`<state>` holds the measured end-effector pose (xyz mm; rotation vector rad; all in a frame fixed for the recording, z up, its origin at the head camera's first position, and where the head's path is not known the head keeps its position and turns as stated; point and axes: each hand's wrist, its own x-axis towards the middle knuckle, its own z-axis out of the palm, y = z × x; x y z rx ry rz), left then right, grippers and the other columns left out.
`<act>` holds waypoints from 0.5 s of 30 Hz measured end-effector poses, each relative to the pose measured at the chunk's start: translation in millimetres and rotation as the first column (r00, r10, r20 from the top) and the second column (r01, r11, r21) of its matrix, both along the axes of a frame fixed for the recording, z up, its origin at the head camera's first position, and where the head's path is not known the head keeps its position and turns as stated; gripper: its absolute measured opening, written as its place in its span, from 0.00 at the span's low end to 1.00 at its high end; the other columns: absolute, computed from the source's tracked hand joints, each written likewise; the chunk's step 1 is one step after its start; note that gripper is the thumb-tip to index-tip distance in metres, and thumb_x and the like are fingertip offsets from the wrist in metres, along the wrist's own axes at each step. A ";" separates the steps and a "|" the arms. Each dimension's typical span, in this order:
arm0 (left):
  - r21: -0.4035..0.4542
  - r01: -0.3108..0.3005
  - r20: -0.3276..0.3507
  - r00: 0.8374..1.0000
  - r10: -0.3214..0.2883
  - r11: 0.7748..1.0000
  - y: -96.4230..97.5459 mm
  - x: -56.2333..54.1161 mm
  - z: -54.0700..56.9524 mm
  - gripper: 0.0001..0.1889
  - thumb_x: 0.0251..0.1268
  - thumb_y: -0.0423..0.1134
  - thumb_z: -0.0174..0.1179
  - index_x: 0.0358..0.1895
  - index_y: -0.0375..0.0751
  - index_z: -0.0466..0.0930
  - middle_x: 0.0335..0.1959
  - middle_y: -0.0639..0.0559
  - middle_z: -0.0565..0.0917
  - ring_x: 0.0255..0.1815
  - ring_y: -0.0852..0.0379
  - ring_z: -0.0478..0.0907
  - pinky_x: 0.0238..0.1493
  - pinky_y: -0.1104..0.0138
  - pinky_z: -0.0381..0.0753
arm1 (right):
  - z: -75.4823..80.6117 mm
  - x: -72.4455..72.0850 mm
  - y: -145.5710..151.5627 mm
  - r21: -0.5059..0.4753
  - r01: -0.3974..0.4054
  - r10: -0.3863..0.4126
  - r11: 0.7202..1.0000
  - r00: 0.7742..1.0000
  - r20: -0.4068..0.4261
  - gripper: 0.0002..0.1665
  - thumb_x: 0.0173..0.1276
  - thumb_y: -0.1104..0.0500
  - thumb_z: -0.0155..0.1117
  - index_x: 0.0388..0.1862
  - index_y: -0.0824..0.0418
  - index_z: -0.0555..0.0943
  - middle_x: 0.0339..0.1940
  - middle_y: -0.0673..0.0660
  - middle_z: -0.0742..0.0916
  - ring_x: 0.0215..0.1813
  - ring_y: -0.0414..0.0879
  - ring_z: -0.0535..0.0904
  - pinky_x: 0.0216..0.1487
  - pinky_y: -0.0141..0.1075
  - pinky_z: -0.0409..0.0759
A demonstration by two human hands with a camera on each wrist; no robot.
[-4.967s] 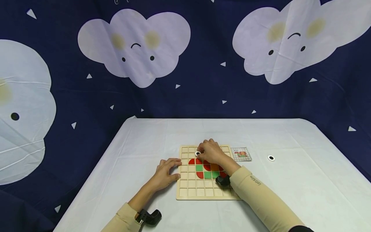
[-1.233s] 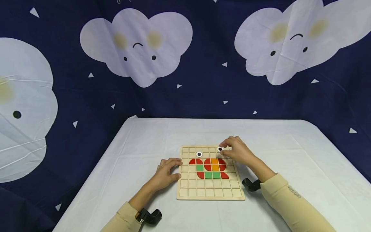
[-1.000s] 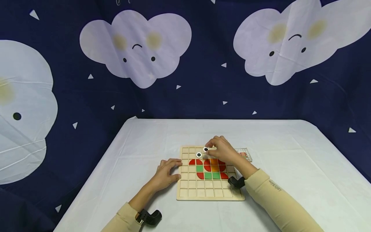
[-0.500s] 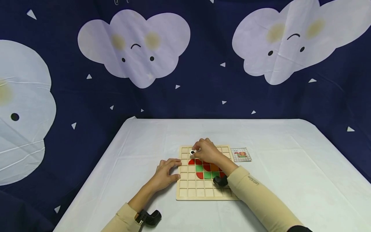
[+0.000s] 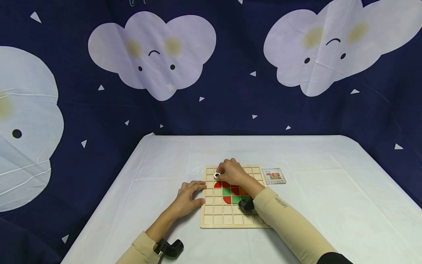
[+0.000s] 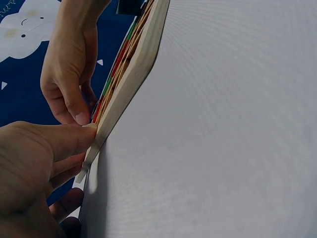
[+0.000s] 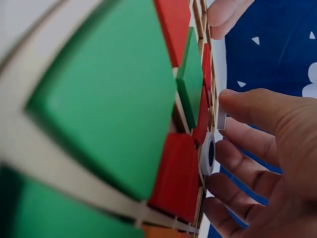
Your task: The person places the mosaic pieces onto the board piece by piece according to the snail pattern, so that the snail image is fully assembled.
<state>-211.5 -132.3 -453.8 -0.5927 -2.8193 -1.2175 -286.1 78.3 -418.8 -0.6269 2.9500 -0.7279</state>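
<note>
My right hand (image 5: 233, 173) pinches a round white eye piece (image 5: 217, 176) with a black centre, at the upper left of a wooden grid board (image 5: 217, 220). Seen from the right wrist, the thumb is on the edge of that piece (image 7: 222, 120). A second eye piece (image 7: 208, 154) lies on the board beside the fingers; the hand hides it from the head view. Along the board's left edge, my left hand (image 5: 187, 200) rests with fingers and thumb spread, touching it. Red pieces (image 5: 217, 184) and green pieces (image 5: 226, 191) lie in the grid, partly covered by the right arm.
A small card (image 5: 274, 176) printed with a coloured grid picture lies just right of the board. The white tabletop (image 5: 323, 205) reaches out on both sides. Behind it hangs a dark blue cloth (image 5: 230, 117) with clouds.
One eye piece went onto the board, and my right hand picked up the other from the table's right side. It carried this one left across the board and lowered it. The left hand stayed put.
</note>
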 end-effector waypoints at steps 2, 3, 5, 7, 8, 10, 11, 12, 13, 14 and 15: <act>-0.001 -0.002 -0.002 1.000 0.001 1.000 0.0 0.0 -0.1 0.21 0.53 0.36 0.66 0.54 0.44 0.79 0.61 0.57 0.75 0.51 0.57 0.63 0.49 0.60 0.56 | -0.3 -0.5 -0.2 0.005 0.002 -0.002 1.000 1.000 0.002 0.12 0.57 0.51 0.70 0.39 0.54 0.84 0.37 0.50 0.82 0.44 0.48 0.70 0.55 0.48 0.67; -0.001 -0.002 -0.003 1.000 0.002 1.000 0.0 0.1 -0.1 0.21 0.53 0.36 0.66 0.54 0.44 0.79 0.61 0.57 0.75 0.51 0.57 0.63 0.49 0.60 0.56 | -0.4 -0.8 -0.3 0.008 0.002 -0.002 1.000 1.000 0.001 0.12 0.57 0.51 0.70 0.38 0.54 0.84 0.37 0.50 0.82 0.44 0.48 0.70 0.55 0.49 0.67; -0.002 -0.002 -0.006 1.000 0.002 1.000 -0.1 0.1 -0.3 0.21 0.53 0.36 0.66 0.53 0.44 0.79 0.61 0.57 0.75 0.51 0.57 0.63 0.49 0.61 0.56 | -0.6 -1.2 -0.4 0.016 0.002 -0.002 1.000 1.000 -0.003 0.11 0.57 0.51 0.70 0.38 0.54 0.84 0.36 0.50 0.82 0.44 0.48 0.71 0.55 0.49 0.67; -0.001 -0.002 -0.009 1.000 0.002 1.000 -0.3 0.1 -0.3 0.21 0.52 0.36 0.66 0.53 0.44 0.79 0.61 0.57 0.76 0.51 0.58 0.63 0.49 0.61 0.56 | -0.6 -1.4 -0.4 0.022 0.003 -0.003 1.000 1.000 -0.009 0.11 0.57 0.51 0.70 0.37 0.54 0.84 0.35 0.49 0.82 0.44 0.48 0.71 0.55 0.49 0.67; -0.001 -0.002 -0.011 1.000 0.002 1.000 -0.4 0.1 -0.3 0.21 0.52 0.36 0.66 0.53 0.44 0.79 0.61 0.57 0.76 0.51 0.58 0.63 0.49 0.61 0.56 | -0.5 -1.2 -0.4 0.025 0.003 -0.002 1.000 1.000 -0.012 0.11 0.57 0.51 0.70 0.37 0.54 0.84 0.35 0.49 0.82 0.44 0.48 0.71 0.54 0.49 0.67; 0.000 -0.001 -0.010 1.000 0.001 1.000 -0.5 0.0 -0.5 0.21 0.52 0.35 0.66 0.53 0.44 0.79 0.61 0.57 0.76 0.51 0.58 0.63 0.49 0.61 0.56 | -0.6 -0.9 -0.4 0.030 0.001 0.000 1.000 1.000 -0.016 0.10 0.58 0.51 0.70 0.37 0.54 0.84 0.35 0.49 0.82 0.44 0.48 0.71 0.54 0.49 0.68; 0.001 0.000 -0.009 1.000 0.000 1.000 -0.6 -0.1 -0.5 0.21 0.53 0.35 0.66 0.53 0.44 0.79 0.61 0.57 0.76 0.50 0.58 0.63 0.49 0.61 0.56 | -0.5 -0.6 -0.4 0.031 0.000 0.000 1.000 1.000 -0.018 0.10 0.58 0.51 0.70 0.37 0.53 0.84 0.35 0.49 0.82 0.44 0.49 0.71 0.54 0.48 0.68; 0.001 0.000 -0.009 1.000 0.000 1.000 -0.6 -0.1 -0.6 0.21 0.53 0.35 0.66 0.53 0.44 0.79 0.61 0.57 0.76 0.51 0.58 0.63 0.49 0.61 0.56 | -0.7 -0.7 -0.4 0.029 0.001 0.000 1.000 1.000 -0.019 0.10 0.58 0.51 0.70 0.36 0.53 0.84 0.35 0.49 0.82 0.44 0.49 0.71 0.54 0.48 0.68; 0.001 0.000 -0.009 1.000 0.000 1.000 -0.5 -0.2 -0.5 0.21 0.53 0.35 0.66 0.53 0.44 0.79 0.61 0.57 0.76 0.51 0.58 0.63 0.49 0.61 0.56 | -0.8 -0.5 -0.4 0.029 0.000 0.000 1.000 1.000 -0.021 0.10 0.58 0.51 0.70 0.36 0.53 0.84 0.35 0.49 0.82 0.44 0.48 0.71 0.54 0.48 0.68; 0.001 0.000 -0.008 1.000 0.000 1.000 -0.4 -0.1 -0.5 0.21 0.53 0.35 0.66 0.53 0.44 0.79 0.61 0.57 0.76 0.51 0.58 0.63 0.49 0.61 0.56 | -0.8 -0.2 -0.3 0.026 0.000 0.001 1.000 1.000 -0.022 0.10 0.57 0.51 0.70 0.36 0.53 0.84 0.35 0.49 0.82 0.44 0.48 0.71 0.54 0.49 0.67; 0.001 -0.001 -0.007 1.000 0.001 1.000 -0.2 0.0 -0.5 0.21 0.53 0.35 0.66 0.53 0.44 0.79 0.61 0.57 0.75 0.51 0.58 0.63 0.49 0.61 0.56 | -0.9 -0.1 0.0 0.022 0.000 0.000 1.000 1.000 -0.020 0.11 0.57 0.51 0.70 0.36 0.53 0.84 0.35 0.49 0.82 0.44 0.48 0.71 0.54 0.49 0.67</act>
